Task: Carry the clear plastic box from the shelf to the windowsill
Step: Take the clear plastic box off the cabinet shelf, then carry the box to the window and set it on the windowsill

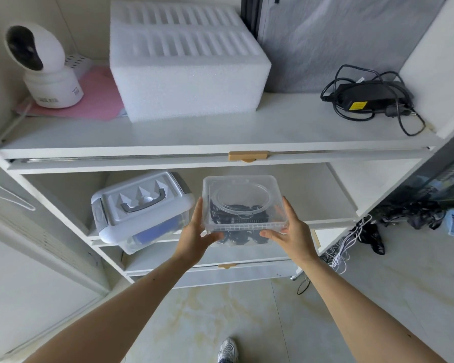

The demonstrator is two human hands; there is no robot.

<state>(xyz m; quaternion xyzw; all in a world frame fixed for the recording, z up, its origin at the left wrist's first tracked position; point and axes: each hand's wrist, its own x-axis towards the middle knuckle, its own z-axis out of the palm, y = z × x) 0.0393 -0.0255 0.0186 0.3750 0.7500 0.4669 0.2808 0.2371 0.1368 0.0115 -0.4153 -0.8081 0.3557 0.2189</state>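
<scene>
The clear plastic box [243,205] has a see-through lid with a round moulded ring and holds dark black parts. It sits at the front edge of the white shelf [323,195], in the open middle compartment. My left hand [198,233] grips its left side, thumb on the side wall and fingers under the front corner. My right hand [290,230] grips the right side the same way. Both hands are closed on the box.
A bigger bin with a grey-white handled lid [139,205] stands just left of the box, close to my left hand. On the shelf top are a white foam block [186,64], a white camera [45,69] and a black power adapter [370,95]. Cables lie on the floor at right.
</scene>
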